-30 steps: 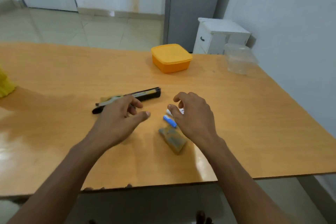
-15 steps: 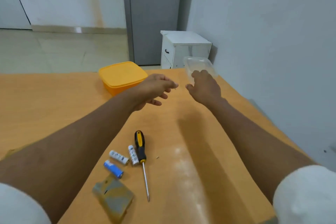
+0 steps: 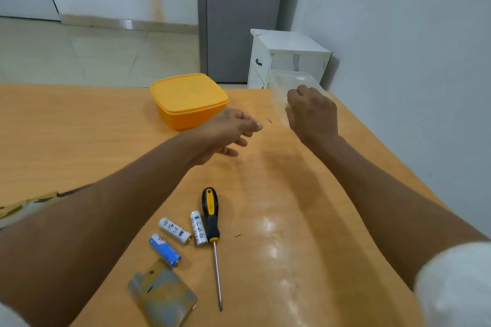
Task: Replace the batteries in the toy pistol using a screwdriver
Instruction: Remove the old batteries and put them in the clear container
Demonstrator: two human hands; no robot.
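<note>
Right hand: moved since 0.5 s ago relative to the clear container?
Yes. The right hand has closed in on the clear container: before its fingertips were just at the near rim, now curled fingers overlap its near wall, gripping it.

Head camera looks forward and down, close over the table (image 3: 79, 127).

Left arm hides most of the toy pistol (image 3: 29, 206)

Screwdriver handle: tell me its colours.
The screwdriver handle is black with yellow panels, shown clearly in the head view; its bare metal shaft points toward the near table edge.
</note>
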